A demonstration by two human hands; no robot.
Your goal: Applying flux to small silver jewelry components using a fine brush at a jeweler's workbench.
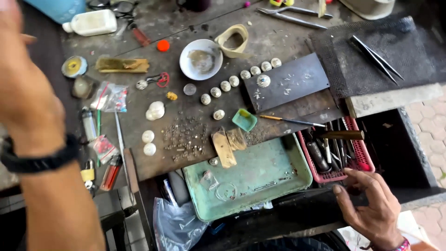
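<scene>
Right hand – grip spread, holding nothing – rests just below the pink basket; left hand is blurred, its grip unclear.

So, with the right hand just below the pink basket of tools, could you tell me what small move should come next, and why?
Probably a short reach forward into the pink basket. The right hand hovers open and empty at its near edge, fingers curled toward the tools lying inside. The left hand is raised off the bench, blurred and far from everything, so the right looks like the one about to pick something.
</scene>
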